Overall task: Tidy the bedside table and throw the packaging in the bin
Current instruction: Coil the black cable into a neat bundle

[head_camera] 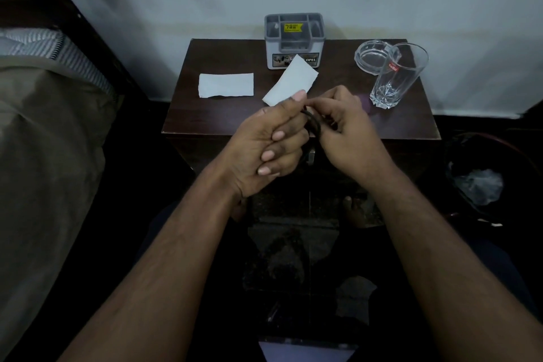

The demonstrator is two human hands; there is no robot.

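My left hand and my right hand meet over the front edge of the dark wooden bedside table. Both hold a coiled black cable between them; the left fingers curl round the coil and the right fingers pinch it. Two white paper pieces lie on the table: one flat at the left, one tilted, just behind my left thumb. A grey organiser box stands at the back centre. At the back right stand a glass ashtray and a tall clear glass.
A bed with a beige cover lies to the left, its dark frame close to the table. A dark bin with clear plastic inside stands on the floor at the right. A pale wall rises behind the table.
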